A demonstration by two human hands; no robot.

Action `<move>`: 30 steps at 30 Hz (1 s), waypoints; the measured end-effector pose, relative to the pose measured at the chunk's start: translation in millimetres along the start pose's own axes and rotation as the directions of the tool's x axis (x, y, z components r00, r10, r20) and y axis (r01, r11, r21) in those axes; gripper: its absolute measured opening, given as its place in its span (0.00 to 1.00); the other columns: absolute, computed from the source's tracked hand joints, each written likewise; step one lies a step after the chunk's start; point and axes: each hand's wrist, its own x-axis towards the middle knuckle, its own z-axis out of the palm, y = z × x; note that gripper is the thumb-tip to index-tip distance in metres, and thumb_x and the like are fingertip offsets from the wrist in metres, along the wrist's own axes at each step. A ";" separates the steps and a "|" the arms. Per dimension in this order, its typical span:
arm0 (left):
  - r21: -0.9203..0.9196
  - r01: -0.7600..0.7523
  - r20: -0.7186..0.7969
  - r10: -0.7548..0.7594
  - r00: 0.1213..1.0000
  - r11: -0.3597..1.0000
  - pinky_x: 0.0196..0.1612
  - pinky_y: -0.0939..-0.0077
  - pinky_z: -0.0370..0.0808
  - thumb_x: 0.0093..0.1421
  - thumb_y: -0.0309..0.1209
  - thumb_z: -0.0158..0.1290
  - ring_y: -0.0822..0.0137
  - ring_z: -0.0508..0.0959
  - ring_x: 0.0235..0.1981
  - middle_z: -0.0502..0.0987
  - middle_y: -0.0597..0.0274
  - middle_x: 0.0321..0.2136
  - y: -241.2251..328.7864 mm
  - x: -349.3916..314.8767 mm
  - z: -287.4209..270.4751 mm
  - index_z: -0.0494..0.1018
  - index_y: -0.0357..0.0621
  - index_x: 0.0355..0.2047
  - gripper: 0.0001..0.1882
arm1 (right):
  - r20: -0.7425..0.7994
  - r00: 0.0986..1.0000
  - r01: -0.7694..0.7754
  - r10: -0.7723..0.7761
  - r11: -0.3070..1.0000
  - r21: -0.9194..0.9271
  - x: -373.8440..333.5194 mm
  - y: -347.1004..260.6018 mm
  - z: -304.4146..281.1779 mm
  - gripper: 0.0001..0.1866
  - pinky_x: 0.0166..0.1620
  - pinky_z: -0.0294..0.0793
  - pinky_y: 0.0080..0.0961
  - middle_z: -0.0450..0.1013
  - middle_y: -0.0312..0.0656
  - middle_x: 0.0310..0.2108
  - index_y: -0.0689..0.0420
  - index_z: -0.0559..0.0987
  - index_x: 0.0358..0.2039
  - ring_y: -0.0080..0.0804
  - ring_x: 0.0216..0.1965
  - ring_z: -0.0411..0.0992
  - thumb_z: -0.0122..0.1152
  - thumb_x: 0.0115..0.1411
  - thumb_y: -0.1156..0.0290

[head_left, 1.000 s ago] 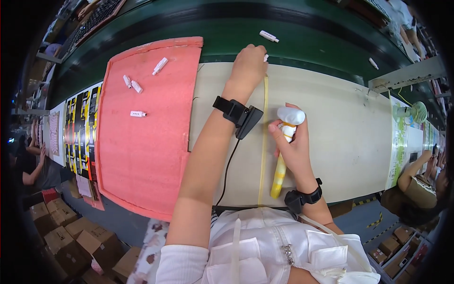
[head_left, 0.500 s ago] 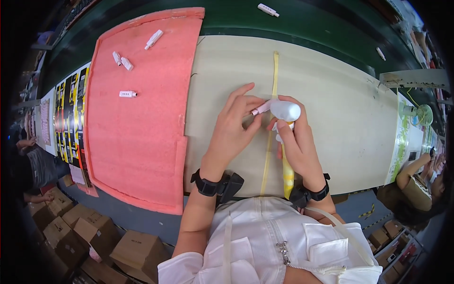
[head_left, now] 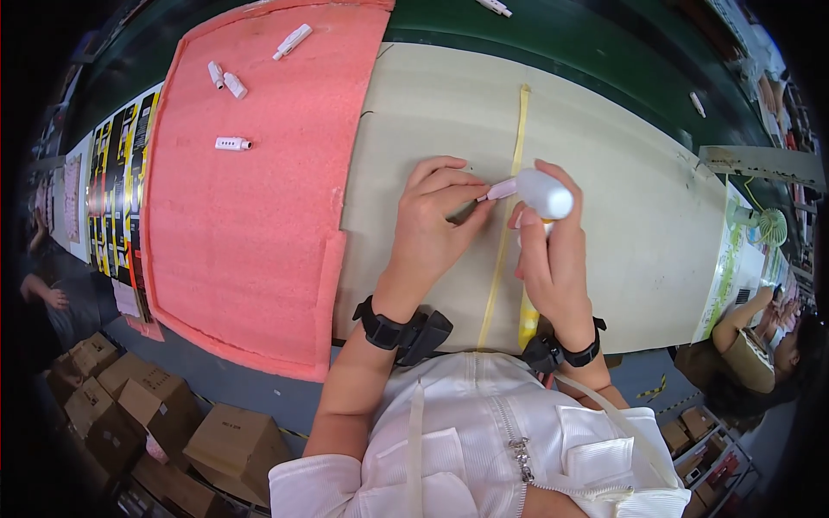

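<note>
My left hand pinches the narrow end of a slim pale-pink pen-like device between thumb and fingertips. My right hand is wrapped round a tool with a rounded white head. The device's other end meets this head, though I cannot tell whether they touch or only overlap in view. Below my right hand a yellow length, perhaps a hose, runs down toward my lap; its link to the tool is hidden.
Left, a pink foam mat bears several similar devices, one being a white device. A yellow tape strip crosses the beige work surface. Behind runs a green belt. Cardboard boxes stand lower left; a co-worker sits right.
Both hands, with the device and the white-headed tool, have shifted slightly right in the picture. The whole scene has also shifted a little as my head moved. Both grips stay closed.
</note>
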 end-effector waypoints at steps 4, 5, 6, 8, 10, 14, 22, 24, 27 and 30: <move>0.003 -0.015 0.017 0.015 1.000 1.000 0.49 0.66 0.79 0.46 0.20 0.69 0.57 0.81 0.47 0.84 0.60 0.36 -1.7 -0.4 1.4 0.86 0.41 0.33 0.12 | -0.066 0.992 0.104 -0.107 0.994 -0.044 0.9 5.1 8.7 0.24 0.24 0.67 0.20 0.76 0.40 0.34 0.58 0.60 0.66 0.21 0.20 0.67 0.47 0.72 0.71; -0.003 -0.021 0.016 0.021 1.000 1.000 0.48 0.65 0.79 0.47 0.20 0.69 0.56 0.81 0.46 0.84 0.60 0.36 -2.0 -0.1 1.7 0.85 0.41 0.34 0.12 | -0.033 0.993 0.113 -0.116 0.990 -0.084 3.9 7.5 11.2 0.24 0.23 0.67 0.19 0.76 0.39 0.34 0.58 0.61 0.66 0.20 0.19 0.67 0.48 0.72 0.71; -0.007 -0.024 0.013 0.025 1.000 1.000 0.48 0.64 0.78 0.47 0.20 0.68 0.56 0.81 0.45 0.84 0.59 0.36 -1.9 0.5 1.8 0.85 0.40 0.34 0.12 | 0.009 0.997 0.082 -0.081 0.986 -0.148 6.7 9.4 11.9 0.24 0.22 0.66 0.18 0.76 0.39 0.34 0.58 0.61 0.67 0.19 0.19 0.67 0.49 0.72 0.71; -0.006 -0.028 0.008 0.028 1.000 1.000 0.48 0.63 0.78 0.47 0.20 0.68 0.55 0.81 0.44 0.83 0.59 0.36 0.8 1.0 0.0 0.84 0.39 0.34 0.12 | -0.074 0.996 0.047 -0.051 0.998 -0.053 8.6 10.5 5.7 0.25 0.22 0.66 0.18 0.76 0.39 0.35 0.58 0.61 0.67 0.19 0.19 0.67 0.50 0.72 0.71; -0.059 0.054 -0.002 -0.054 0.999 0.997 0.46 0.66 0.80 0.50 0.19 0.67 0.57 0.83 0.43 0.83 0.58 0.36 7.0 1.1 -2.2 0.84 0.39 0.36 0.12 | -0.213 0.972 -0.080 0.102 0.991 0.109 11.2 9.3 -1.7 0.26 0.21 0.66 0.16 0.77 0.38 0.36 0.58 0.61 0.67 0.18 0.18 0.67 0.53 0.71 0.70; -0.340 0.293 0.130 -0.264 0.956 0.894 0.44 0.74 0.82 0.56 0.18 0.66 0.66 0.84 0.41 0.84 0.57 0.39 23.4 0.5 -6.1 0.83 0.36 0.39 0.09 | -0.243 0.959 -0.059 0.144 0.944 0.324 15.3 5.0 -7.8 0.28 0.20 0.66 0.15 0.78 0.38 0.37 0.58 0.62 0.66 0.16 0.17 0.67 0.59 0.70 0.69; -0.698 0.435 0.246 -0.379 0.892 0.569 0.43 0.79 0.84 0.61 0.19 0.63 0.69 0.85 0.41 0.83 0.54 0.41 24.8 -2.2 1.7 0.83 0.33 0.41 0.08 | -0.207 0.976 0.026 0.072 0.900 0.436 10.0 3.8 -6.0 0.33 0.21 0.68 0.13 0.77 0.39 0.40 0.58 0.60 0.65 0.16 0.27 0.71 0.66 0.65 0.73; -0.677 0.437 0.242 -0.382 0.892 0.592 0.43 0.79 0.84 0.62 0.19 0.63 0.69 0.84 0.41 0.82 0.54 0.41 22.8 -4.4 2.9 0.83 0.33 0.42 0.08 | -0.212 0.975 0.030 0.064 0.912 0.409 9.9 4.9 -5.9 0.33 0.21 0.68 0.13 0.77 0.39 0.40 0.58 0.60 0.65 0.16 0.27 0.71 0.66 0.65 0.73; -0.669 0.354 0.182 -0.318 0.930 0.653 0.43 0.80 0.84 0.62 0.19 0.62 0.70 0.84 0.40 0.82 0.55 0.42 26.2 -5.2 6.9 0.83 0.33 0.42 0.08 | -0.207 0.978 0.048 0.031 0.928 0.369 11.2 6.5 -5.1 0.34 0.21 0.68 0.13 0.77 0.39 0.40 0.57 0.60 0.66 0.16 0.27 0.71 0.67 0.64 0.72; -0.639 0.386 0.221 -0.322 0.920 0.665 0.43 0.80 0.83 0.63 0.19 0.62 0.69 0.84 0.41 0.82 0.55 0.42 30.7 1.7 2.8 0.82 0.32 0.43 0.08 | -0.224 0.971 -0.002 0.085 0.939 0.344 11.5 7.2 -5.1 0.34 0.22 0.69 0.13 0.77 0.39 0.41 0.57 0.60 0.66 0.16 0.27 0.71 0.68 0.64 0.72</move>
